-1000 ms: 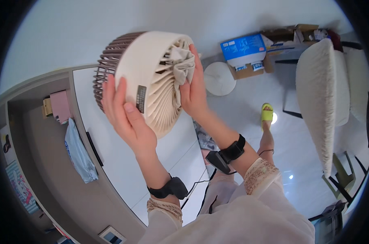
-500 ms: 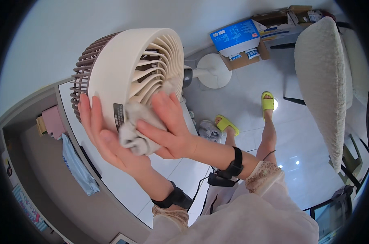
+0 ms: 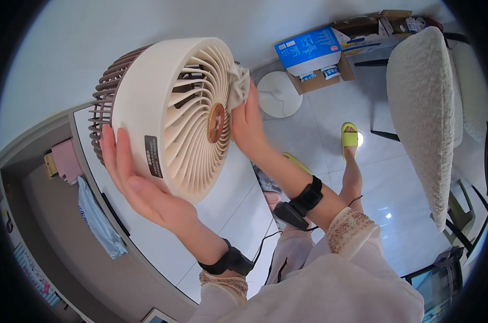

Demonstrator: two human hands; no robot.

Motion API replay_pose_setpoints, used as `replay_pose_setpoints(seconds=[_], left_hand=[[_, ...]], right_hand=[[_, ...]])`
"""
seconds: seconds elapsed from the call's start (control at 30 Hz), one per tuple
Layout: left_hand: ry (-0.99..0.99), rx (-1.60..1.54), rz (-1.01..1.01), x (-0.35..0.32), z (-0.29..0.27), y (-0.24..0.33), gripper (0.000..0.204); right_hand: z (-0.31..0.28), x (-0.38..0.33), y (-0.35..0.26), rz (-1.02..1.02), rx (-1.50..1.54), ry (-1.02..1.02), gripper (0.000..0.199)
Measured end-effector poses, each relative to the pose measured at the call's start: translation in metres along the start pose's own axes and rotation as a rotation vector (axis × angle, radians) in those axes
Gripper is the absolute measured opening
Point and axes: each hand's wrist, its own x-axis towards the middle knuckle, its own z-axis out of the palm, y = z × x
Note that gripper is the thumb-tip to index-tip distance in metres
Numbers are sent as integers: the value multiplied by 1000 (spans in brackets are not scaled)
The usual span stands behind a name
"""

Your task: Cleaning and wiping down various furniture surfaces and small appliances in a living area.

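Note:
A cream fan head (image 3: pixel 142 91) with a brown rear grille fills the upper left of the head view, its front grille of curved ribs turned to the right. A copper-coloured disc (image 3: pixel 216 123) marks the grille's centre. My left hand (image 3: pixel 150 191) holds the housing from its lower left side, the fingers lying along the cream rim. On the far right edge of the front grille, my right hand (image 3: pixel 247 123) presses a crumpled pale grey cloth (image 3: pixel 238 86). The fingertips inside the cloth are partly hidden.
A round white base (image 3: pixel 280 95) stands on the floor behind the fan. Beyond it are a blue box (image 3: pixel 310 50) and open cardboard boxes. A fluffy white chair (image 3: pixel 420 107) stands at right. An open-shelved cabinet (image 3: pixel 55 215) at left holds a light blue packet (image 3: pixel 100 215).
My right hand has carried the cloth from the grille's lower near side up to its far right edge, uncovering the centre disc. My left hand keeps its hold on the housing.

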Motion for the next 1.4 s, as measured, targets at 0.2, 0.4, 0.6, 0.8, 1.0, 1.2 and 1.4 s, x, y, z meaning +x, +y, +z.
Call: replay_pose_setpoints(seconds=[0.2,0.4,0.6,0.8,1.0,1.2,1.4], left_hand=[[5,19,15,0,0,4,58],[-13,50,90,-1,-9,-5,54],[-50,166,150,-6,-20,-10,45],[-98,65,86,-5,-30,0,37],[-190,-405,-209,-34,-65,75,39],[-343,-659,-626,-64,-56,132,52],[-360,-912,-788,-107,-61,98,51]], right_hand=[[3,-66,3,513,286,-78,48],[-2,-100,-61,340,235,-183,48],[-60,-85,-137,1077,511,-457,50],[-102,-67,-212,962,1173,-602,53],[-142,-63,-218,875,1208,-606,49],[-139,-62,-228,858,566,-605,52],[-146,-55,-232,1159,440,-592,65]])
